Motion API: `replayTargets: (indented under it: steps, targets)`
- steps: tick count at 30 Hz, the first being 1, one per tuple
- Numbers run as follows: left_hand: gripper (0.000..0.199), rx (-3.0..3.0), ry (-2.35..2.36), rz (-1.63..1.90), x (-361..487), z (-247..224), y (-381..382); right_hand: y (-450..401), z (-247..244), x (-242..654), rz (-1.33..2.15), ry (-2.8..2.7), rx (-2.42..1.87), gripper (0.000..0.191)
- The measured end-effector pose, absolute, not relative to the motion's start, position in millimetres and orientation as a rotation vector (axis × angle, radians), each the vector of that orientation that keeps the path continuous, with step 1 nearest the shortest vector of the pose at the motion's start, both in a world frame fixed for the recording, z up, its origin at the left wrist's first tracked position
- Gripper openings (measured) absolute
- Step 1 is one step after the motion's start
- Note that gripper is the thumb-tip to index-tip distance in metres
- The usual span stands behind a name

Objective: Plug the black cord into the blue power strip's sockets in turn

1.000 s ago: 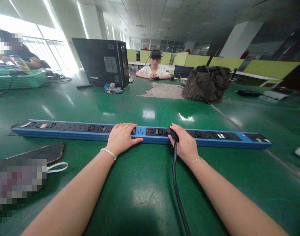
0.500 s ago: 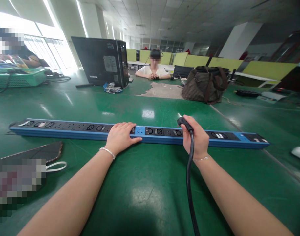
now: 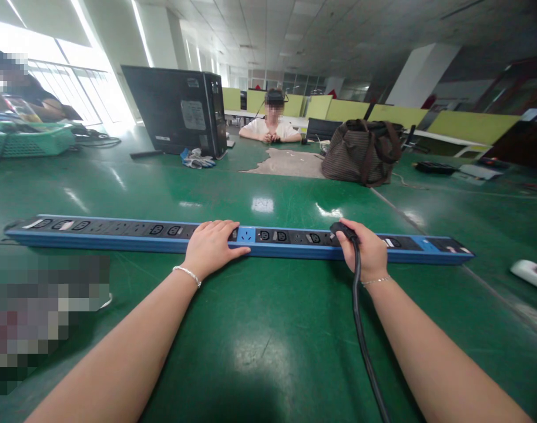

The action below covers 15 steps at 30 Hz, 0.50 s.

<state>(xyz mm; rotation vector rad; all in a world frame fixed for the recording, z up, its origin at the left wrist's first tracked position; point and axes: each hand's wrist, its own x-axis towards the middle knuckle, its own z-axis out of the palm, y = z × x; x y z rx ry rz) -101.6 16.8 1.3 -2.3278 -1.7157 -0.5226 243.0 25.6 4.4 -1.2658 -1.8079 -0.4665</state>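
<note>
One black plug point(image 3: 345, 231) is clamped in the fingers of the right hand point(image 3: 364, 249), above the blue power strip point(image 3: 286, 249); left of it, the left hand point(image 3: 211, 247), thumb spread apart, rests on the strip.

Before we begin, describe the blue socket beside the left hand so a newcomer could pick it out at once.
On the green table lies a long blue power strip running side to side. Find the left hand resting on it; the blue socket sits beside the thumb. Its blue face sets it apart from the black sockets to its right.
</note>
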Motion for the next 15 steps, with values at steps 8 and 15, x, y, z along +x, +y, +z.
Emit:
replayTargets:
  steps: [8,15]
  targets:
    - [0.067,-2.331,-1.706,-0.531,-101.7,1.3,16.9,25.6,5.8,284.7,-0.370,-1.590,-1.427,0.031]
    - [0.065,-2.325,-1.721,-0.524,-101.5,1.9,16.3,26.0,0.7,300.2,-0.355,-1.620,-1.452,0.029]
